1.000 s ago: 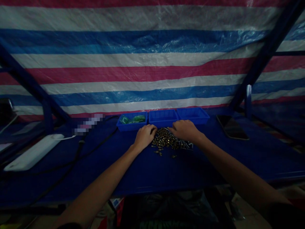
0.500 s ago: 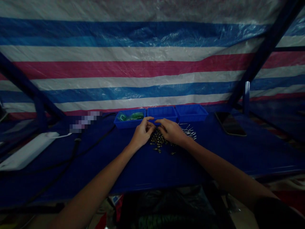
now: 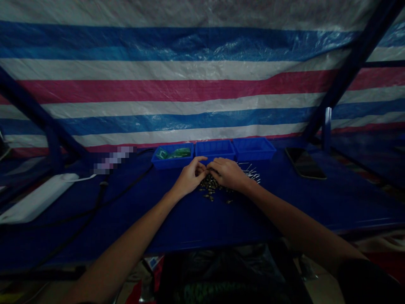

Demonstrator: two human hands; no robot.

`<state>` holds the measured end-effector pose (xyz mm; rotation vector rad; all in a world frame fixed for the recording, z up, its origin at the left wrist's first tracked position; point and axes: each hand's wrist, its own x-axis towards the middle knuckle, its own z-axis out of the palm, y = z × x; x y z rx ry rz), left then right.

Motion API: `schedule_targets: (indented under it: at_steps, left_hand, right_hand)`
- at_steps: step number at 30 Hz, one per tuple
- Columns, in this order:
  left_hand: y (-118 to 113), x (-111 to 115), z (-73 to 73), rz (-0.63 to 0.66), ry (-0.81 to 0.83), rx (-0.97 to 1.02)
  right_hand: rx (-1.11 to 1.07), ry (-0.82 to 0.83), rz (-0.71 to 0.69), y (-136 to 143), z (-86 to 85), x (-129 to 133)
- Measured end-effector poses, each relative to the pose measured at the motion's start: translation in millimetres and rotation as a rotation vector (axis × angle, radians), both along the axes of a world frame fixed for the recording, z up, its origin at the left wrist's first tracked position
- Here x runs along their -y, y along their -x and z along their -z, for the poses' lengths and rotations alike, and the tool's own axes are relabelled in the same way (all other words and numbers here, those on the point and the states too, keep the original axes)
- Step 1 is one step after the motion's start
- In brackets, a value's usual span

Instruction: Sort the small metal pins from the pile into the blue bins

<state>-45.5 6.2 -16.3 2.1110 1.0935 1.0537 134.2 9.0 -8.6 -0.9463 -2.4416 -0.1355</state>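
Note:
My left hand [image 3: 190, 174] and my right hand [image 3: 228, 172] meet fingertip to fingertip over a heap of small brass-coloured metal fittings [image 3: 209, 184] on the blue table. Curled fingers on both hands close toward the thumbs in a pinch. Whatever lies between them is too small and dark to make out. Part of the heap is hidden beneath my right hand. Thin silver pins [image 3: 252, 173] lie scattered just beyond that hand. A few loose fittings rest nearer to me, one of them a single fitting [image 3: 229, 202].
Behind my hands stand a blue bin [image 3: 172, 162] with green plastic packets, a middle blue bin [image 3: 215, 146] and a right blue bin [image 3: 255, 150]. A phone [image 3: 304, 162] lies at right. At left are a white power strip [image 3: 39, 198] and black cables [image 3: 99, 198].
My two hands have come together so the fingertips now touch or nearly touch; a small gap showed between them before. The heap looks much the same.

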Motion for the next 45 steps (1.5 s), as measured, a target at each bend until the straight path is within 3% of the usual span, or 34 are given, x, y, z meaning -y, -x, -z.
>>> schedule_targets:
  at_steps: [11,23,29,45]
  left_hand:
    - [1.4,0.5,-1.3,-0.021,-0.015,0.022]
    - [3.8,7.3,-9.1,-0.065,-0.136,-0.207]
    - [3.8,7.9,-10.6,-0.060,-0.121,-0.234]
    - [3.3,10.2,-12.9,-0.138,-0.128,-0.286]
  right_hand:
    - [-0.189,0.111,0.013,2.3,2.4,1.0]
    - [-0.214,0.226,0.057,4.0,5.5,-1.2]
    - [-0.178,0.231,0.078,5.3,6.0,-1.5]
    - [-0.335,0.213,0.059,6.1,3.6,1.7]
